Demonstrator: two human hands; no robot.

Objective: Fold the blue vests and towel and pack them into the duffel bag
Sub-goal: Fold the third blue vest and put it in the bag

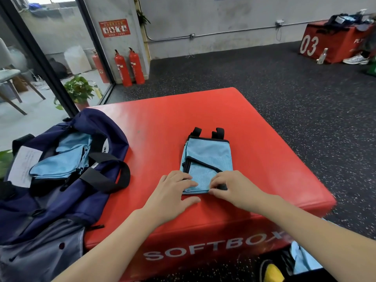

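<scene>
A folded blue vest (206,159) with black trim is laid on the top of a red soft box (158,127), which serves here as the bench. Its two black straps point to the far side.

The near edge of the vest is worked by both hands. The left hand (173,192) is laid flat, the fingers nearly straight and pressed on the near left corner of the vest, with the thumb resting on the red surface just beside it; this grip is released. The right hand (234,189) is curled, and the near right corner of the cloth is pinched between its fingertips and thumb, so this grip is grasping the vest.

On the left part of the bench a dark blue duffel bag (61,190) is lying with its top open. Light blue folded cloth (61,157) is seen inside it, between the black handles, and a white paper (23,167) is at its left.

Two red fire extinguishers (130,66) are standing far behind, by the wall, and another red box (333,45) marked 03 is at the far right.
</scene>
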